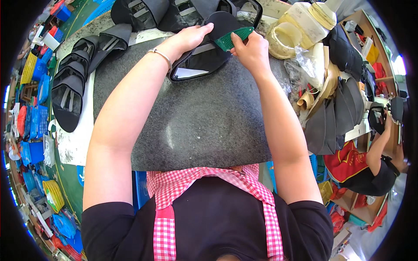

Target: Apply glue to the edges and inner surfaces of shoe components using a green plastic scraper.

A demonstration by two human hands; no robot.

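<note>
Head view: hands at the far edge of our dark grey speckled stone surface [196, 126], forearms reaching up from the lower edge.
Left hand: our left hand [191, 38] lies flat, fingers stretched out, pressing on the black fabric shoe upper with a grey strap [204, 56]; its grip is released, palm down, closed around nothing.
Wrist: a thin silver bangle [161, 55] sits on our left wrist.
Right hand: our right hand [252, 52] has its grip clenched on the green flat plastic brush [233, 38], fingertips pinching its near end.
Brush: it lies tilted across the top of the black upper, touching it, between our two hands.
Shoe upper: it rests at the far middle of the surface, its open side toward us, a pale lining showing inside.
Left side: a row of black fabric uppers with grey straps [72, 82] lies overlapped on a white sheet [78, 139], well apart from our hands.
Far edge: more black uppers [148, 13] are piled just beyond the one we press.
Right side: a yellowish plastic container [305, 21] stands near our right hand, with crumpled clear plastic film [305, 61] below it and a fan of dark grey flat pieces [335, 117] lower down.
Clothing: we wear a pink and white checked apron [209, 182] over a black shirt.
Far right: another person in a black shirt [374, 169] sits at a bench, arm raised.
</note>
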